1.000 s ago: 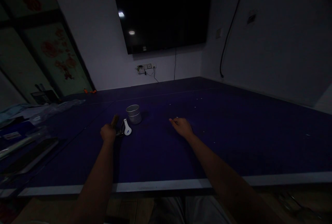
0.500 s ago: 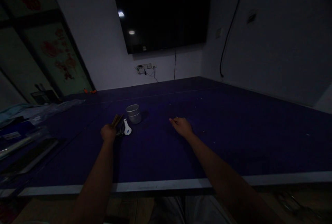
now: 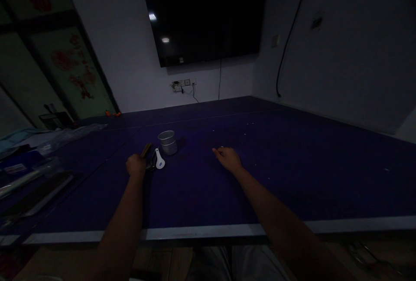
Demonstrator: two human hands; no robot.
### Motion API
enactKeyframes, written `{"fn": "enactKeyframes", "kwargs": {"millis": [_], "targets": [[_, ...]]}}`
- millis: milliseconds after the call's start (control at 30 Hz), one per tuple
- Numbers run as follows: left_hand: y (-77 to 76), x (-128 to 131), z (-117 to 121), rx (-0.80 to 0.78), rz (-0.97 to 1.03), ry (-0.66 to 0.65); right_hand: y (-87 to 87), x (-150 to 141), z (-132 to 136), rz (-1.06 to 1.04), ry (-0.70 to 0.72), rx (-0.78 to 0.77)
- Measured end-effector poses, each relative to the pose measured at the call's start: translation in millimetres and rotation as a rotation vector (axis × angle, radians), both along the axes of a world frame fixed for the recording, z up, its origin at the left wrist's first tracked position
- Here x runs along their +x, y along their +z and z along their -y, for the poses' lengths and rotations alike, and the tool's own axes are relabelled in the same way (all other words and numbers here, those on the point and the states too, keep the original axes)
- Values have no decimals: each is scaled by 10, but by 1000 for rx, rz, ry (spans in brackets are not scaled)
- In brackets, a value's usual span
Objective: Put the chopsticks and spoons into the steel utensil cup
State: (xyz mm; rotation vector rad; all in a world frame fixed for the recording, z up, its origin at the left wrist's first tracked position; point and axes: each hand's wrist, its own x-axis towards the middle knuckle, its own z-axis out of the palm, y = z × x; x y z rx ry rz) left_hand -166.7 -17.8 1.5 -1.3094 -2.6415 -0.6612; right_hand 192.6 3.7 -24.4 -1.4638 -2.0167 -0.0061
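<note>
My left hand [image 3: 135, 165] is closed round a bundle of wooden chopsticks [image 3: 146, 149], whose tips point up and away toward a small metal cup [image 3: 167, 142]. Just right of that hand lie a white spoon [image 3: 158, 160] and some dark metal cutlery [image 3: 151, 162] on the blue table [image 3: 292, 164]. My right hand [image 3: 228, 159] rests on the table to the right, fingers loosely curled with one pointing left, nothing in it.
The room is dim. Plastic-wrapped packages [image 3: 35, 177] lie along the table's left side. A white stripe [image 3: 208, 231] marks the near edge. A dark wall screen [image 3: 208, 16] hangs behind, above a socket [image 3: 183, 85] with cables.
The chopsticks in my left hand have shifted slightly, fanning apart and then closing together again. My right hand has stayed put.
</note>
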Motion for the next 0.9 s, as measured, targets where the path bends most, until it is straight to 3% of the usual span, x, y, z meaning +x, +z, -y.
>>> {"fn": "enactKeyframes", "kwargs": {"millis": [500, 900], "targets": [[-36, -33, -16, -43, -50, -40, -13, -5, -16, 0, -15, -12], [-41, -86, -32, 9, 59, -34, -17, -4, -17, -12, -10, -7]]}}
